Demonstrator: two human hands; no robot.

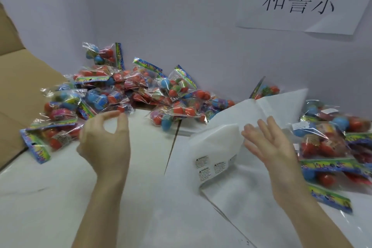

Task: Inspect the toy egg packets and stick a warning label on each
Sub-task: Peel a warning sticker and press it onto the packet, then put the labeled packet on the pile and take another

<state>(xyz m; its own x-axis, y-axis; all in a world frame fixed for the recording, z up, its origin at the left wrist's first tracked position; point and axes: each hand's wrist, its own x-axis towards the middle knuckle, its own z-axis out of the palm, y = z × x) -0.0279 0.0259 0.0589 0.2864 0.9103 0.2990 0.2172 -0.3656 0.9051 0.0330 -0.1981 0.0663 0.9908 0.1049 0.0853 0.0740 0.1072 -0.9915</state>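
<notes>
Left hand (104, 137) curls thumb to forefinger, holding nothing visible; right hand (269, 145) hovers spread above the label sheet (217, 165), probably to peel one. Unlabelled egg packets (120, 90) lie heaped beyond both hands on the tabletop (50, 197).

We see a bright, even, cool light with no single source in view. Shadows stay soft and faint on the white table (50, 197). Glare glints off the clear packets (112, 90) heaped behind the left hand (105, 139). The right hand (267, 143) smears with motion blur at its fingertips. Lines bow toward the frame edges, and the wall sign (302, 2) above the packets leans and softens.
</notes>
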